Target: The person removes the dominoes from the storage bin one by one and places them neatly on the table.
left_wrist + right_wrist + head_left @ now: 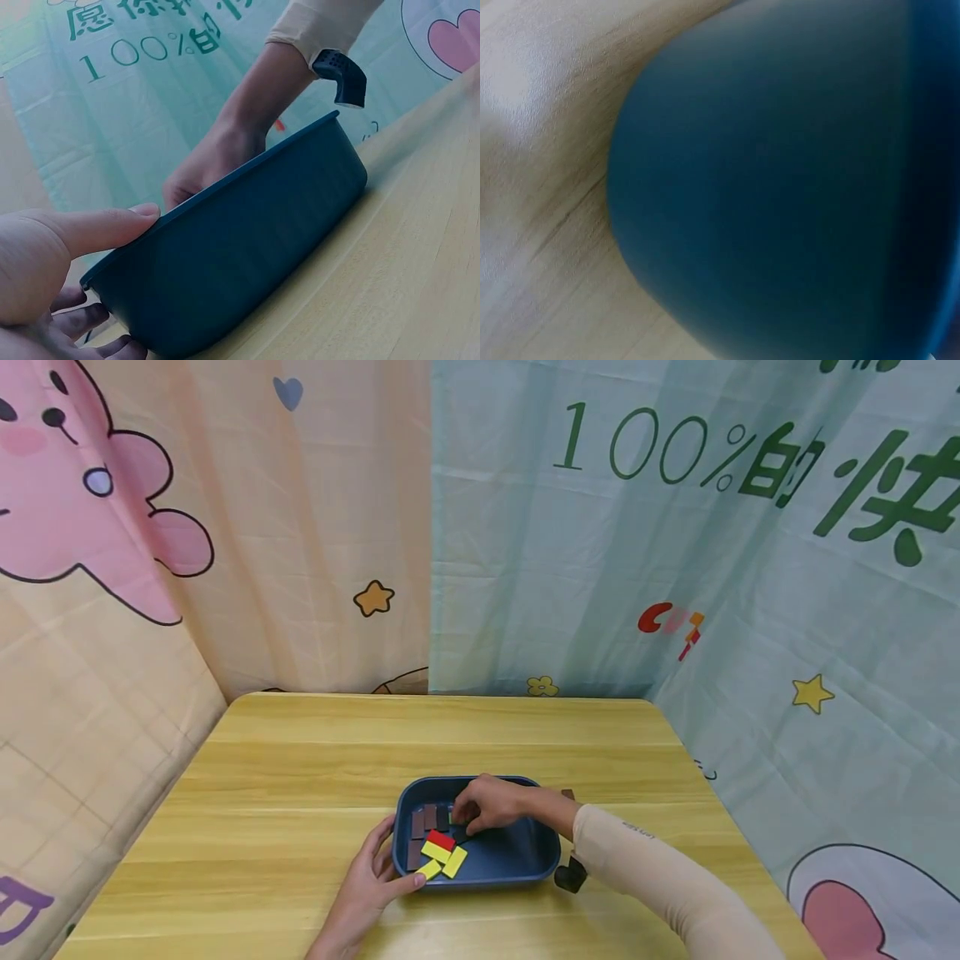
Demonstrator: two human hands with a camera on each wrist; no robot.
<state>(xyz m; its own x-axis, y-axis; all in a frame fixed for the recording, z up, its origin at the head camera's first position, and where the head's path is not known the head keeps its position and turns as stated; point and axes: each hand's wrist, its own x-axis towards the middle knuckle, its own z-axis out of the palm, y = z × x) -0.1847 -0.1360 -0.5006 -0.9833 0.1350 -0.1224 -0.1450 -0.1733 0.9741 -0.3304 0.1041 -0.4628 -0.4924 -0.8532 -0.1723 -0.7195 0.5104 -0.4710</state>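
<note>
A dark blue tub (495, 883) stands on the table. My left hand (367, 872) grips its left end, thumb on the rim and fingers round the outside wall, as the left wrist view also shows. Inside the tub, my right hand (491, 802) reaches down with bent fingers among small flat blocks; a green sliver shows at the fingertips, and whether they pinch a block is hidden. Brown blocks (417, 823) and a black block (442, 819) lie along the left side. A red block (440, 840) and several yellow blocks (454, 862) lie loosely nearer me. The right wrist view shows only the tub's outer wall (765, 187) and table.
The wooden table (300, 777) extends round the tub. Printed curtains (525, 568) hang behind and beside it. A black device (572, 875) is on my right wrist, beside the tub's right end. A small brown thing (567, 794) shows partly behind that wrist.
</note>
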